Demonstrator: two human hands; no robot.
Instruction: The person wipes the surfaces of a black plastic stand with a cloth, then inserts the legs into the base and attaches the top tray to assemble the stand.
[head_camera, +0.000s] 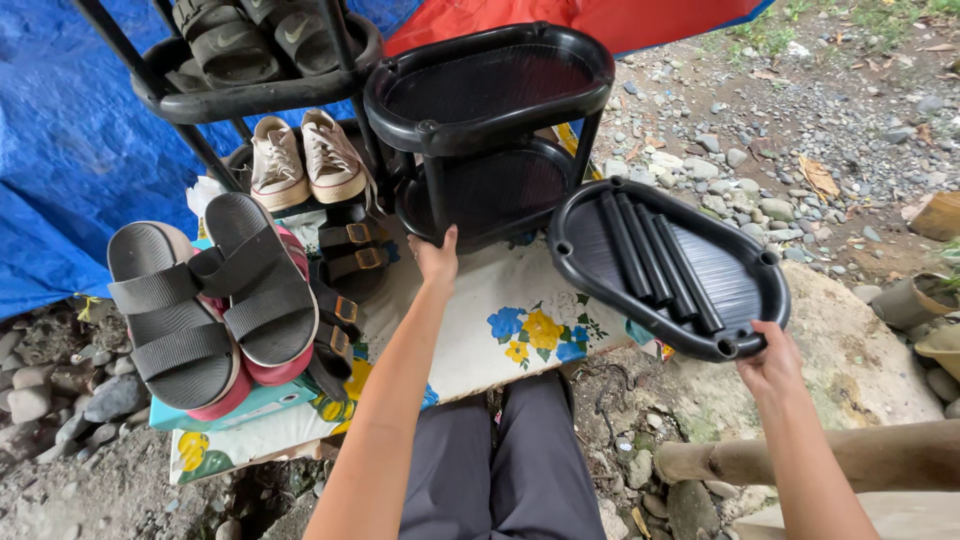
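Outdoors — gravel ground (800, 110), blue tarp (60, 150) at left, floral cloth (500, 330) spread over low surface. Sandals (210, 300) piled on cloth's left, sneakers (305, 160) behind. Left hand (436, 262) stretched forward, fingers curled on lower edge of black two-tier rack (490, 130) standing on cloth. Right hand (770, 362) grips near rim of loose black tray (668, 268) — four black tubes (655, 260) lying inside.

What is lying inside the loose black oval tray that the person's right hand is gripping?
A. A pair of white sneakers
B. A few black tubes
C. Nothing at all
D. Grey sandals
B: the right hand grips the rim of the loose black tray, and several black tubes lie side by side inside it.
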